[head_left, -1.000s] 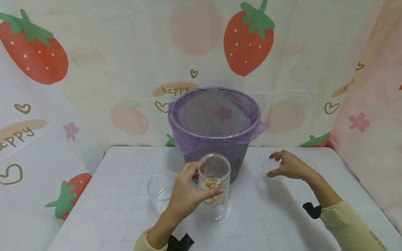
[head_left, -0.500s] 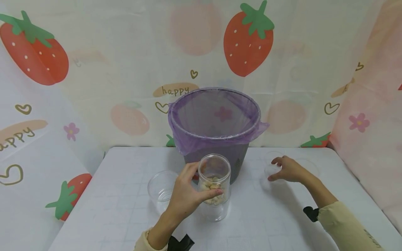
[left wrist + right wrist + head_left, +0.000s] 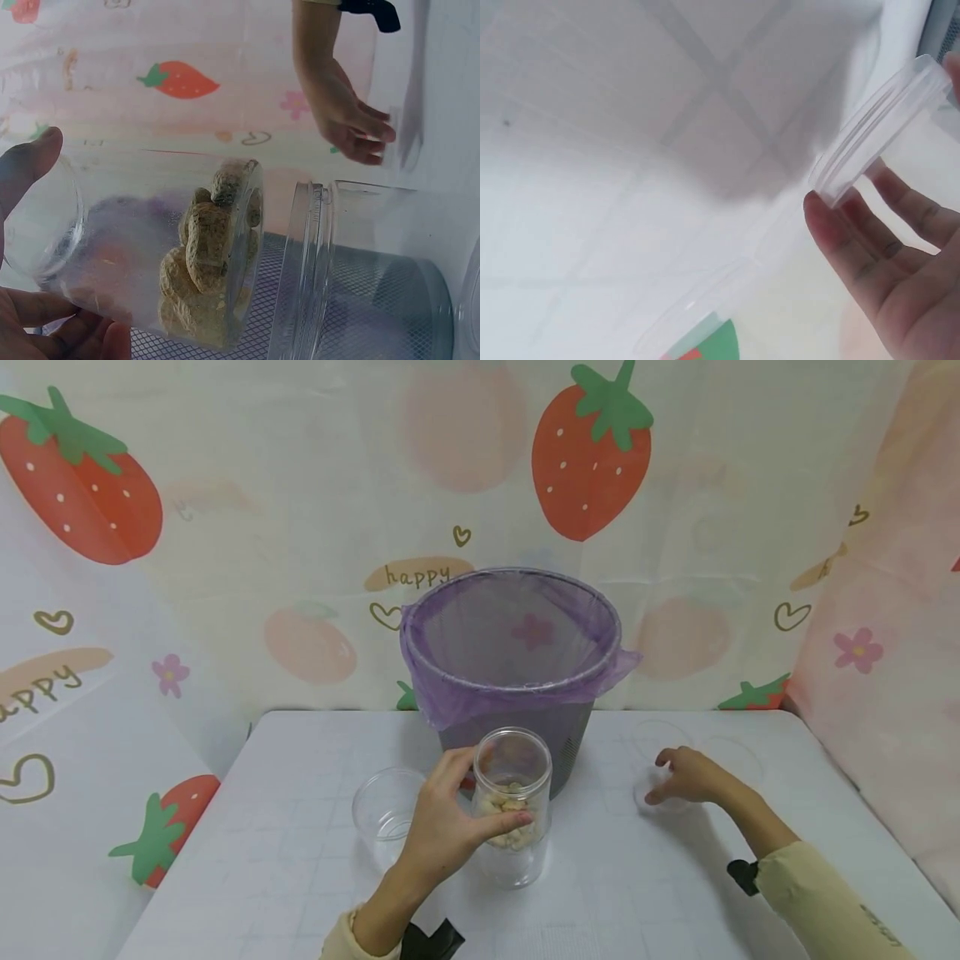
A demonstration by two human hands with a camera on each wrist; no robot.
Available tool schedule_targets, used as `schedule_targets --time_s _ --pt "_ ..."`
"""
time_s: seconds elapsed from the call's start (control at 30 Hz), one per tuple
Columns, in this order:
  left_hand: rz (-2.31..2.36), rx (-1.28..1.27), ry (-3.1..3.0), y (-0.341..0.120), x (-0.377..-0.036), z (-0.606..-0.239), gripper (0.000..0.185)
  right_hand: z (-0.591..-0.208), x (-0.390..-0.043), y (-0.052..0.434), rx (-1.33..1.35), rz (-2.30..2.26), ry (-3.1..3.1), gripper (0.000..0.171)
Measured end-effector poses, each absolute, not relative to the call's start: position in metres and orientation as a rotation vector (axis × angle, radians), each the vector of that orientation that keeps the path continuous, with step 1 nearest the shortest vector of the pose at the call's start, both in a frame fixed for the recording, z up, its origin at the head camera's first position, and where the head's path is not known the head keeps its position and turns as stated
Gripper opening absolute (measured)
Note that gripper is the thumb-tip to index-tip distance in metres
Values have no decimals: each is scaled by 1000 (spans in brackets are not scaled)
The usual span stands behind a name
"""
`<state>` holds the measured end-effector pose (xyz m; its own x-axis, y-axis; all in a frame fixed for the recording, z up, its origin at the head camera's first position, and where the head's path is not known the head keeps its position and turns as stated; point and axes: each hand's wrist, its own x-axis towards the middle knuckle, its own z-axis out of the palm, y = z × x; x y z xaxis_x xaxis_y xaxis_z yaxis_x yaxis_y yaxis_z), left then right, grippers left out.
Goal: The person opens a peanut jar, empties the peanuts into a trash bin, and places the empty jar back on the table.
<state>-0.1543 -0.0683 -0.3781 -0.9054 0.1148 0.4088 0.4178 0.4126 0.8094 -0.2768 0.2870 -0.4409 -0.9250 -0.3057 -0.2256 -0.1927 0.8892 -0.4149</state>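
My left hand [image 3: 442, 831] grips a clear plastic jar [image 3: 513, 760] with several peanuts [image 3: 204, 244] in its lower part; the thumb crosses its near side. Directly under it a second clear jar [image 3: 375, 217] stands on the table, with a small gap between the two in the left wrist view. To the right, my right hand [image 3: 693, 777] pinches a clear round lid [image 3: 881, 131] by its rim between thumb and fingers, tilted low over the table. The lid is faint in the head view.
Left of the jars stands another clear jar [image 3: 382, 802]. A mesh bin [image 3: 517, 722] lined with a purple bag [image 3: 450, 702] is right behind them. Faint clear lids [image 3: 697, 307] lie at the back right of the white table [image 3: 285, 860].
My right hand has moved slightly nearer and to the right with the lid, uncovering faint lid outlines behind it. The left hand and its jar have stayed put.
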Motion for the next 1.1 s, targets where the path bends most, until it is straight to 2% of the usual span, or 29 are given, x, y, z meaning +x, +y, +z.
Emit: schedule_targets --time_s 0.57,0.83,1.1 --pt "-1463 -460 -2387 -66 -154 -380 71 -455 -270 281 -277 -456 2796 70" --pt "-1471 -458 -2392 -65 -153 -379 72 -461 -267 281 -258 -431 2812 79" --pt "-1475 -449 -2397 -65 -153 -379 72 -454 -267 282 -259 -456 2795 81"
